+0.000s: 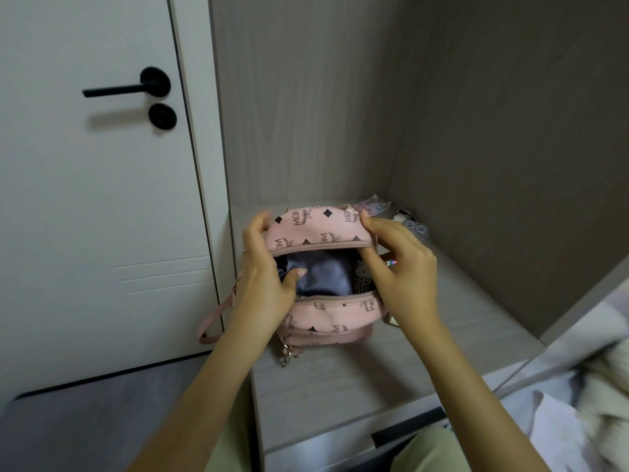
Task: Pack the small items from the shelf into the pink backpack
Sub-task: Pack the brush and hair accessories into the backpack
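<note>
On shelf (449, 321): pink backpack (323, 229) upright, held between both grips. Grip state: left hand (263, 281) curled round flap's left edge, thumb inside on grey-blue fabric (326, 272); right hand (401, 267) pinching flap's right edge. Keep flap pulled back, mouth wide; small items (413, 225) just beyond right grip. Printed all over: "MCM".

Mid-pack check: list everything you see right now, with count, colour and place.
pink backpack: one, pink with dark print, on the shelf, top open
cloth: one, grey-blue, inside the backpack
brush-like item: one, pale, inside at right, mostly hidden
packet: one, pastel, behind the backpack
twin-cup case: one, clear, shelf's back right
small bottle: one, white, beside the case, blurry
shelf: one, grey wood
door: one, white, left
door handle: one, black
bedding: pale, lower right
left hand: grips backpack's left side, thumb on cloth
right hand: pinches flap's right edge
</note>
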